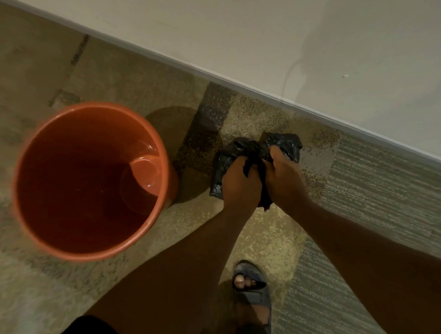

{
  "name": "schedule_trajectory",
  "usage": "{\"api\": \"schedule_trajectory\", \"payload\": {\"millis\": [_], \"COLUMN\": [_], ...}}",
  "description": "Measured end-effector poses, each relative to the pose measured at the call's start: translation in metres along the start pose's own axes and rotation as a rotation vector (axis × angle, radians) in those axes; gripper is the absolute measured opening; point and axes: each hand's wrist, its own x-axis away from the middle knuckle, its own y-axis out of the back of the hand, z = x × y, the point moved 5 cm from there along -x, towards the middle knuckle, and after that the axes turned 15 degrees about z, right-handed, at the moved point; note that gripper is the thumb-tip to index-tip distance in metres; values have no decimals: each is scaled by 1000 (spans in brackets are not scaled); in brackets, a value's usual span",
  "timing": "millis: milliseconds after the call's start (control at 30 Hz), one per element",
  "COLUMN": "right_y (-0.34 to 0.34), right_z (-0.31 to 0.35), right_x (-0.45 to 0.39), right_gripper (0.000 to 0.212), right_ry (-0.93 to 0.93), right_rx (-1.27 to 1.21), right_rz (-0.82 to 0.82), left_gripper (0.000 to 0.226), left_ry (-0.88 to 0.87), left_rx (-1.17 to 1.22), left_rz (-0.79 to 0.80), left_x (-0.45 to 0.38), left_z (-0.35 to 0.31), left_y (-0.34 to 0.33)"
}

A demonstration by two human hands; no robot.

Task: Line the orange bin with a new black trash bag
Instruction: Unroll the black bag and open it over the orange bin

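The orange bin [33, 143] stands upright on the floor at the left, its round mouth open and nothing inside it. To its right, above the floor, both hands hold a crumpled black trash bag [285, 142]. My left hand [240, 185] grips the bag's left part and my right hand [285, 181] grips its right part, the two hands close together. The bag is bunched and folded, partly hidden behind my fingers. It is apart from the bin.
A pale wall with a white baseboard [243, 85] runs diagonally behind the hands. The floor is patchy speckled stone, with a ribbed grey mat [380, 189] at the right. My sandalled foot [253, 294] is below the hands.
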Motion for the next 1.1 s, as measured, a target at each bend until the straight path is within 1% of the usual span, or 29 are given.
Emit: {"api": "schedule_trajectory", "payload": {"millis": [100,200,333,433,467,567,667,733,800,833,867,933,967,1000,1033,1067,1100], "right_y": [7,11,15,21,24,30,36,39,38,36,33,24,19,13,6,-1,-8], "right_z": [24,51,82,101,109,129,157,174,194,206,219,242,252,262,270,277,282], "right_x": [6,9,9,8,9,11,17,20,22,24,26,32,36,41,46,52,57], "right_gripper": [18,13,13,28,30,17,18,21,25,28,30,31,32,32,32,33,34], "right_ry": [58,90,50,-28,-48,-40,60,77,96,124,152,207,244,287,333,377,421], "right_rx": [-1,-53,-209,-165,-167,-198,-207,-187,-199,-217,-235,-243,-239,-219,-178,-127,-83], "right_rz": [-32,-49,-75,-129,-135,-153,-193,-244,-257,-240,-212,-156,-130,-106,-86,-64,-40], "left_gripper": [23,17,28,31,31,29,21,31,46,47,45,38,42,52,63,70,70], "left_ry": [-44,-95,-176,-256,-263,-225,-190,-195,-192,-207,-247,-336,-347,-344,-336,-323,-307], "left_rx": [66,78,-10,-73,-78,-81,-46,-24,-187,-286,-352,-324,-286,-288,-351,-453,-579], "left_rz": [12,-51,-155,-253,-294,-438,-563,-610,-675,-678,-646,-514,-438,-370,-314,-272,-248], "left_x": [14,30,47,59,65,81,102,116,131,137,142,144,143,142,141,140,139], "left_z": [-19,-32,-52,-71,-75,-80,-81,-83,-86,-88,-89,-92,-92,-93,-94,-95,-96], "left_y": [7,26,70,106,121,164,202,217,225,226,224,218,215,213,210,208,208]}}
